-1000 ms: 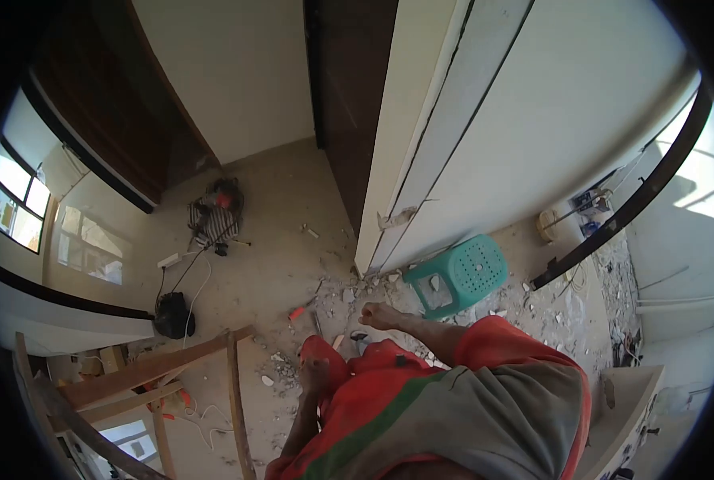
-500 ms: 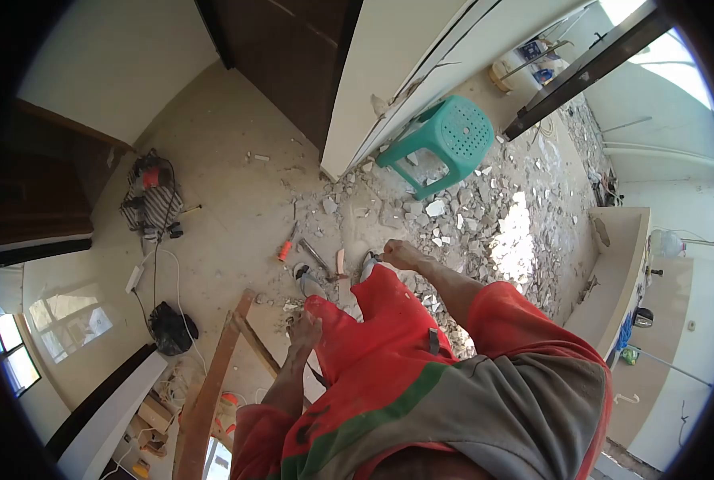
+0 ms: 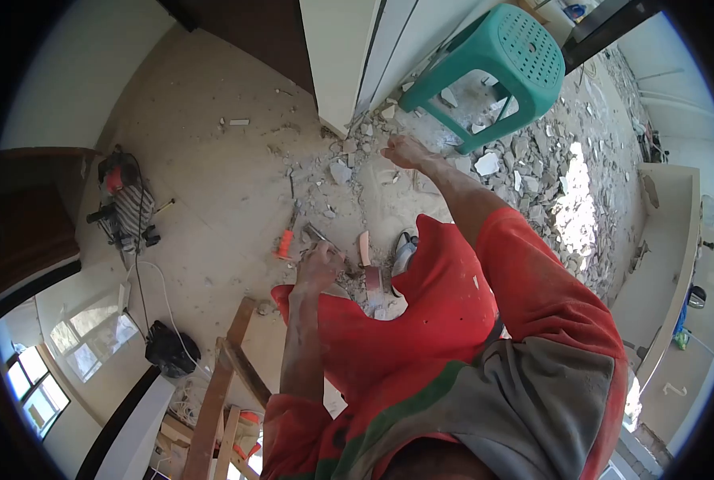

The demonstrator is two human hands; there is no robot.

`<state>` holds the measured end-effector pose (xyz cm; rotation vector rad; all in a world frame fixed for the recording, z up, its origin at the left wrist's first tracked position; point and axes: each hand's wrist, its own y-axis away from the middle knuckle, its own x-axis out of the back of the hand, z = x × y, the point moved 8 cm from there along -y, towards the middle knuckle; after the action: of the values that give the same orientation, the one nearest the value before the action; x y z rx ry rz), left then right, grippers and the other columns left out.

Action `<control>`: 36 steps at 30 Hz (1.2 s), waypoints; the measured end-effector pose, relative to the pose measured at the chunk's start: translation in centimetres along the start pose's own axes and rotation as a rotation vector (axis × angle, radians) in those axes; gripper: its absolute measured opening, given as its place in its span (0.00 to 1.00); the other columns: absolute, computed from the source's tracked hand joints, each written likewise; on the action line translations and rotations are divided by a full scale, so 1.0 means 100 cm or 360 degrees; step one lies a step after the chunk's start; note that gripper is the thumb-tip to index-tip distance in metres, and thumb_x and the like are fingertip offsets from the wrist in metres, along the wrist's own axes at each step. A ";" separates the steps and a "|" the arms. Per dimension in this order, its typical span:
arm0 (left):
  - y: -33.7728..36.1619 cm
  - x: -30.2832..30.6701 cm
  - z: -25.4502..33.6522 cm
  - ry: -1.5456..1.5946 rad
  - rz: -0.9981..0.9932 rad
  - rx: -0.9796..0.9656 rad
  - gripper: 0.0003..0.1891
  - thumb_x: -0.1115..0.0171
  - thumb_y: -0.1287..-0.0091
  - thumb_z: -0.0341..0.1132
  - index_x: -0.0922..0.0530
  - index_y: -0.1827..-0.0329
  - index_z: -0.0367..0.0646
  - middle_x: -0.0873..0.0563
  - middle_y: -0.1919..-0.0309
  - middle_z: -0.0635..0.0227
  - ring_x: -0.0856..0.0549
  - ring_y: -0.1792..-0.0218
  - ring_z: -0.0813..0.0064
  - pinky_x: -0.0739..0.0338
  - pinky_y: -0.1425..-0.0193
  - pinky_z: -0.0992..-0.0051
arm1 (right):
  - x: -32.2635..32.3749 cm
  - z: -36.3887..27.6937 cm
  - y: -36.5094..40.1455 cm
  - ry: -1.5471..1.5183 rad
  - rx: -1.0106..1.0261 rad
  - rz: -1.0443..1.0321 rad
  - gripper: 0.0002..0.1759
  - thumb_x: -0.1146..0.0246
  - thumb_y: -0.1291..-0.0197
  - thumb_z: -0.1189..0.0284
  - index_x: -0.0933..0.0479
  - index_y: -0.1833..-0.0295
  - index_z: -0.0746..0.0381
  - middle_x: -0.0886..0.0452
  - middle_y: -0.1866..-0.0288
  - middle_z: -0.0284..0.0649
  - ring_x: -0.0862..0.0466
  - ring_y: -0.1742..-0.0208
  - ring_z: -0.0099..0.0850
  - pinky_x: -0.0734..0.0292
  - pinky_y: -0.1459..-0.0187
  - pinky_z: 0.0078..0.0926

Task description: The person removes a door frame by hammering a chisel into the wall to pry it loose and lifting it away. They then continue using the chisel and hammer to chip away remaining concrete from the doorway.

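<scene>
My left hand (image 3: 321,268) is down at the floor, its fingers closed around the dark handle of a hammer (image 3: 312,231); the hand hides most of the tool. Just left of it lies a bright orange handle (image 3: 284,244) with a thin dark shaft. To the right, between my feet, are a pale wooden strip (image 3: 364,248) and a flat reddish-brown piece (image 3: 374,278). My right hand (image 3: 406,151) is stretched forward over the rubble, fingers loosely bent and apart, with nothing in it, left of the green plastic stool (image 3: 529,60).
Broken tile and plaster (image 3: 533,160) cover the floor on the right. A wall end (image 3: 333,104) juts out ahead. Wooden frame pieces (image 3: 221,376) stand close on my left. Farther left are a striped bundle with a power tool (image 3: 125,196), cables and a black bag (image 3: 171,350).
I have bent lower, so the floor and stool appear nearer. My left hand has gone from beside my knee to the hammer. My right hand has moved forward, away from my knee.
</scene>
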<state>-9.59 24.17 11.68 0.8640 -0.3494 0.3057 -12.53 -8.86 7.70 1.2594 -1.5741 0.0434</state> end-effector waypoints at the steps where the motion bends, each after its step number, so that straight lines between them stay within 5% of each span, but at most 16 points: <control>1: -0.005 -0.001 0.004 0.0072 -0.0211 0.0051 0.21 0.40 0.36 0.46 0.25 0.49 0.37 0.21 0.49 0.50 0.23 0.47 0.47 0.28 0.44 0.57 | -0.004 0.006 -0.021 0.0045 0.0053 0.0062 0.25 0.43 0.37 0.52 0.24 0.51 0.65 0.19 0.52 0.52 0.21 0.47 0.48 0.28 0.48 0.43; 4: -0.003 0.039 0.030 -0.0162 0.0381 -0.0409 0.22 0.38 0.36 0.45 0.25 0.48 0.37 0.21 0.51 0.50 0.22 0.48 0.47 0.29 0.44 0.56 | -0.019 0.032 -0.087 0.0017 0.0037 0.0271 0.26 0.46 0.34 0.52 0.25 0.51 0.67 0.19 0.52 0.55 0.22 0.46 0.51 0.30 0.46 0.46; 8: 0.021 0.060 0.052 -0.0442 0.0743 -0.0576 0.21 0.36 0.37 0.42 0.26 0.49 0.36 0.20 0.51 0.51 0.22 0.49 0.48 0.29 0.45 0.56 | -0.040 0.033 -0.145 0.0062 0.0390 0.0414 0.23 0.49 0.31 0.58 0.25 0.47 0.69 0.20 0.50 0.54 0.21 0.47 0.52 0.27 0.48 0.47; 13: 0.035 0.046 0.032 -0.0561 0.0806 -0.0393 0.23 0.36 0.40 0.43 0.24 0.48 0.35 0.19 0.53 0.55 0.21 0.50 0.57 0.29 0.45 0.66 | -0.057 0.033 -0.136 0.0141 0.0808 0.1185 0.15 0.46 0.34 0.65 0.23 0.61 0.67 0.18 0.67 0.52 0.18 0.64 0.54 0.24 0.63 0.49; 16: 0.028 0.045 0.028 -0.0582 0.0797 -0.0302 0.24 0.35 0.41 0.44 0.24 0.48 0.36 0.18 0.55 0.56 0.21 0.51 0.61 0.28 0.47 0.67 | -0.054 0.044 -0.145 -0.0219 0.0937 0.1388 0.14 0.43 0.36 0.68 0.24 0.70 0.65 0.21 0.75 0.53 0.19 0.71 0.53 0.25 0.68 0.48; 23: 0.035 0.029 0.030 -0.0880 0.0668 -0.0235 0.26 0.33 0.41 0.48 0.24 0.48 0.36 0.19 0.54 0.55 0.20 0.52 0.59 0.28 0.45 0.65 | -0.059 0.042 -0.137 -0.0339 0.0524 0.1410 0.17 0.45 0.36 0.61 0.19 0.71 0.61 0.18 0.73 0.53 0.17 0.67 0.53 0.21 0.63 0.48; 29: 0.021 0.018 0.039 -0.1048 0.0602 -0.0307 0.28 0.33 0.41 0.49 0.25 0.48 0.34 0.19 0.54 0.55 0.19 0.51 0.58 0.28 0.44 0.64 | -0.044 0.046 -0.135 -0.0141 0.0878 0.1258 0.13 0.43 0.36 0.65 0.23 0.69 0.63 0.22 0.79 0.50 0.20 0.74 0.51 0.24 0.69 0.47; 33: 0.033 0.020 0.034 -0.0750 0.0521 -0.0326 0.32 0.32 0.43 0.54 0.25 0.47 0.34 0.18 0.53 0.55 0.19 0.51 0.59 0.28 0.45 0.65 | -0.056 0.040 -0.126 -0.0329 0.0678 0.1541 0.16 0.43 0.36 0.66 0.23 0.74 0.63 0.22 0.79 0.51 0.20 0.74 0.52 0.24 0.69 0.49; 36: 0.039 0.019 0.033 -0.0599 0.0420 -0.0432 0.35 0.32 0.44 0.57 0.25 0.47 0.32 0.18 0.52 0.55 0.20 0.50 0.61 0.28 0.45 0.66 | -0.052 0.043 -0.149 0.0019 0.0714 0.1146 0.17 0.46 0.36 0.61 0.18 0.68 0.60 0.18 0.70 0.53 0.17 0.64 0.51 0.22 0.58 0.48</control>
<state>-9.98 24.24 17.14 0.6040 -0.8401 0.3299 -5.45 -14.42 -5.88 0.9417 -2.0011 0.8981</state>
